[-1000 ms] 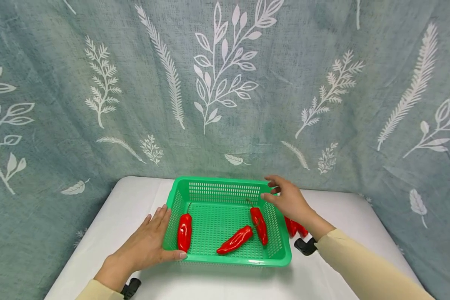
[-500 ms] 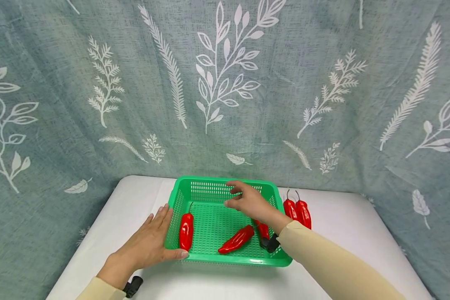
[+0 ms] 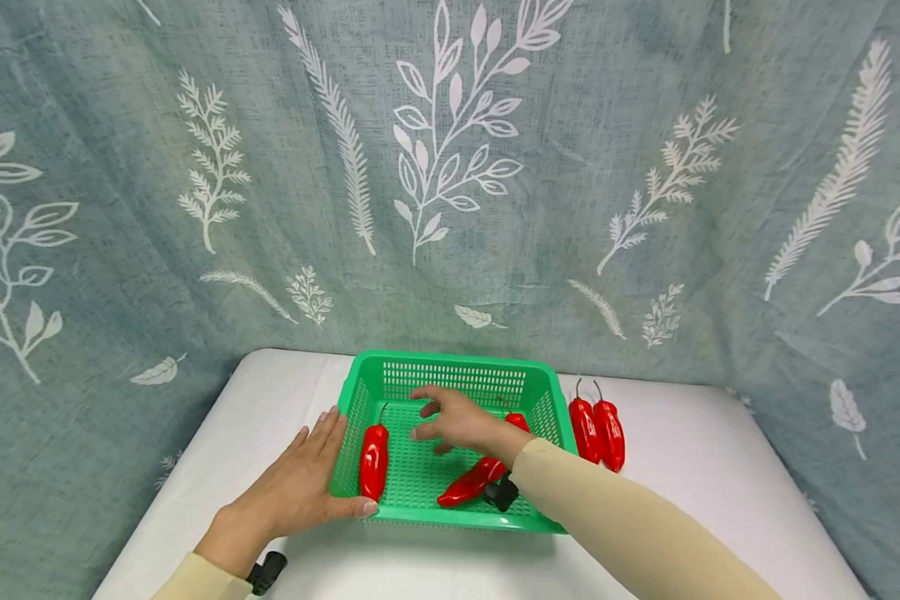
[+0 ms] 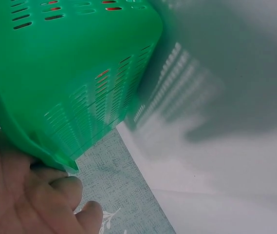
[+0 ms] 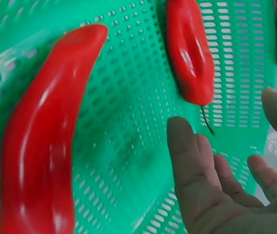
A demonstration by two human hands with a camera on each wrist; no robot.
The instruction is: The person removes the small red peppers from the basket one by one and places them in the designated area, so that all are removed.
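We note first the change in position: the right hand (image 3: 457, 421), at the right wall of the green basket (image 3: 427, 515) a second ago, has moved left and now hovers inside, over the basket floor. We judge that this brings the left pepper (image 3: 374, 462), lying along the left wall with its stem toward the back, within closer reach. The middle pepper (image 3: 461, 487) and the right pepper (image 3: 518, 421), the latter partly covered by the right wrist, also lie in the basket. The two outer peppers (image 3: 597, 433), partly hidden a second ago, now show side by side on the table (image 3: 675, 475), just beyond the right wall.

Grip, right: we read a wide setting, thumb and fingers spread well apart, holding nothing; the right wrist view shows a gap to the left pepper. Grip, left: the left hand (image 3: 292, 483) has stayed at the left rim, fingers extended, thumb on the front rim. We cannot tell how firmly it presses.
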